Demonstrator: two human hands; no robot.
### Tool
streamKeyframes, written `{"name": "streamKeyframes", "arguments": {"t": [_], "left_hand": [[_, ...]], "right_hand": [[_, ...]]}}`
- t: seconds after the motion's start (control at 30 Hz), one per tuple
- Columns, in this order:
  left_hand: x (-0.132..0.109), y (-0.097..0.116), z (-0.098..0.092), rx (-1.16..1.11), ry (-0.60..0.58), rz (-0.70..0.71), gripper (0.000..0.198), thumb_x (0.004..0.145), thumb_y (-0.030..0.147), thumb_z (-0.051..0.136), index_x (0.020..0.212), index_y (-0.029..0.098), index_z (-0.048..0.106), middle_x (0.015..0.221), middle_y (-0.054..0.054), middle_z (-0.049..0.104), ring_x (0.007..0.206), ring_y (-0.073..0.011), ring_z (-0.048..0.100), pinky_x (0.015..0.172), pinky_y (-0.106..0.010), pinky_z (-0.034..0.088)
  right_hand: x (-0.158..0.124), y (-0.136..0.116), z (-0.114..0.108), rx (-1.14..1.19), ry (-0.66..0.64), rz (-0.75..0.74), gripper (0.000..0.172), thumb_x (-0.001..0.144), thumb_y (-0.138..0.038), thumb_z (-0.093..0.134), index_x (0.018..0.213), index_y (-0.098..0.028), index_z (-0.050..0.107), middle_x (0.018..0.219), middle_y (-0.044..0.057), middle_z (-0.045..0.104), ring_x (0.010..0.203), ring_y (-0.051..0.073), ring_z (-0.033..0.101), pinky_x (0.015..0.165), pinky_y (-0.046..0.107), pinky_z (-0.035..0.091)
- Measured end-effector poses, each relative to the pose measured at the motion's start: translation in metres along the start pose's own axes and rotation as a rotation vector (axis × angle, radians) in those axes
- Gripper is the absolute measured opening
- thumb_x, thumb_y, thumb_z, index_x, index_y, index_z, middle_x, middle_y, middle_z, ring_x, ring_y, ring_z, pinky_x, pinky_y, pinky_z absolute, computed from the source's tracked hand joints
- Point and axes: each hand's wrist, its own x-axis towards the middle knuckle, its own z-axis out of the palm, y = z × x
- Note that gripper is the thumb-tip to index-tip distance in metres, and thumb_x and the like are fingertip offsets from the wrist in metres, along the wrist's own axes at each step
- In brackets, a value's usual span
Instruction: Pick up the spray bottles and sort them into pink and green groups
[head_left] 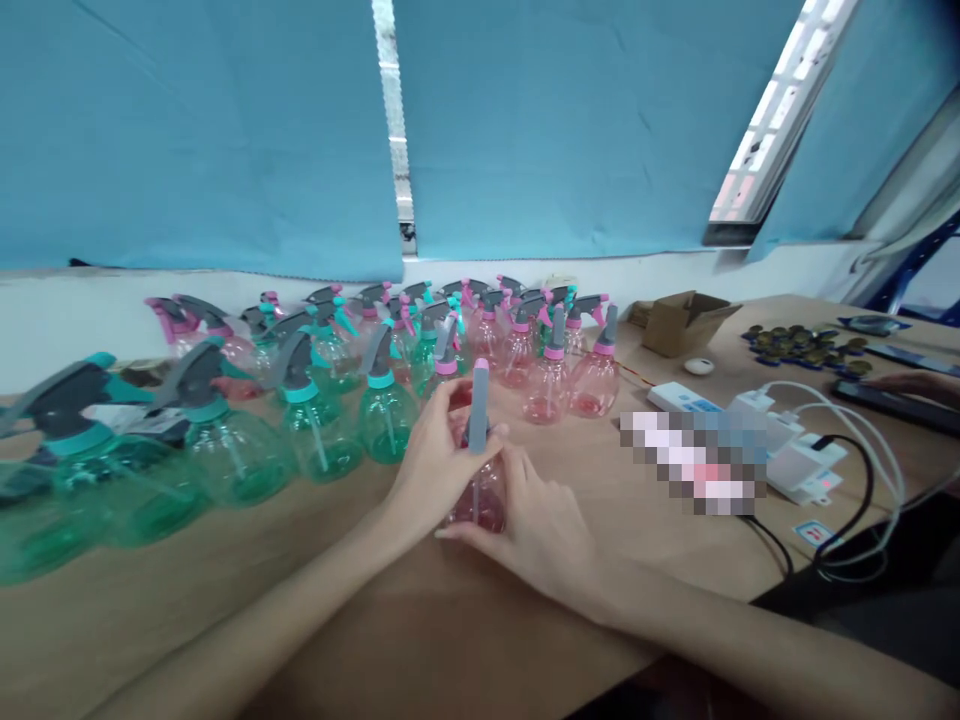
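Note:
A pink spray bottle (486, 497) with a grey trigger head stands upright between my hands on the wooden table. My left hand (444, 448) is wrapped round its neck and spray head. Lower down, my right hand (546, 515) grips the bottle's body, thumb in front and fingers at the side. Just behind are more pink spray bottles (544, 390) with pink collars. To the left, a slanting row of green spray bottles (387, 420) with turquoise collars reaches toward me.
Several more mixed bottles crowd against the wall. On the right are a small cardboard box (681, 325), a white power strip (686, 402) with chargers and cables, and a pile of brass-coloured pieces (802, 347). Another person's hand (919, 385) rests at a dark device on the far right.

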Motion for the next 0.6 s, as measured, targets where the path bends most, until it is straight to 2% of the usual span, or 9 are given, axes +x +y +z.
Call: {"name": "streamKeyframes", "arguments": {"t": [0.17, 0.3, 0.43, 0.53, 0.6], "left_hand": [[-0.013, -0.002, -0.023, 0.038, 0.023, -0.019, 0.023, 0.081, 0.024, 0.058, 0.104, 0.022, 0.052, 0.091, -0.001, 0.057, 0.087, -0.0198, 0.058, 0.088, -0.042, 0.046], [-0.022, -0.008, -0.041, 0.026, 0.071, -0.035, 0.028, 0.08, 0.018, 0.054, 0.107, 0.025, 0.053, 0.086, 0.002, 0.053, 0.078, -0.015, 0.055, 0.077, -0.033, 0.046], [-0.025, -0.015, -0.055, 0.01, 0.088, -0.048, 0.029, 0.079, 0.017, 0.053, 0.107, 0.025, 0.056, 0.085, 0.002, 0.056, 0.075, -0.0139, 0.054, 0.074, -0.028, 0.046], [-0.026, -0.017, -0.061, 0.011, 0.077, -0.057, 0.034, 0.077, 0.017, 0.051, 0.109, 0.026, 0.057, 0.082, 0.003, 0.059, 0.075, -0.0148, 0.056, 0.072, -0.027, 0.047], [-0.025, -0.017, -0.063, 0.05, 0.076, -0.064, 0.032, 0.075, 0.015, 0.051, 0.103, 0.026, 0.061, 0.076, 0.003, 0.059, 0.071, -0.0144, 0.055, 0.067, -0.025, 0.046]], "right_hand": [[-0.002, -0.023, 0.013, 0.009, -0.079, -0.06, 0.098, 0.067, -0.074, 0.058, 0.139, -0.012, 0.031, 0.118, 0.019, 0.059, 0.09, 0.036, 0.065, 0.065, 0.045, 0.054], [0.001, -0.029, 0.022, 0.032, -0.152, -0.162, 0.098, 0.067, -0.072, 0.06, 0.141, -0.014, 0.03, 0.121, 0.02, 0.058, 0.094, 0.037, 0.065, 0.069, 0.046, 0.054], [0.009, -0.019, 0.022, 0.159, -0.215, -0.319, 0.089, 0.076, -0.068, 0.055, 0.143, -0.017, 0.026, 0.125, 0.017, 0.058, 0.108, 0.034, 0.059, 0.084, 0.049, 0.05], [0.017, 0.001, 0.021, 0.179, -0.258, -0.372, 0.078, 0.082, -0.065, 0.05, 0.14, -0.016, 0.034, 0.128, 0.016, 0.056, 0.116, 0.031, 0.054, 0.094, 0.049, 0.045], [0.021, 0.017, 0.023, 0.159, -0.305, -0.403, 0.07, 0.085, -0.062, 0.048, 0.136, -0.015, 0.041, 0.132, 0.015, 0.053, 0.12, 0.029, 0.051, 0.098, 0.048, 0.042]]}}
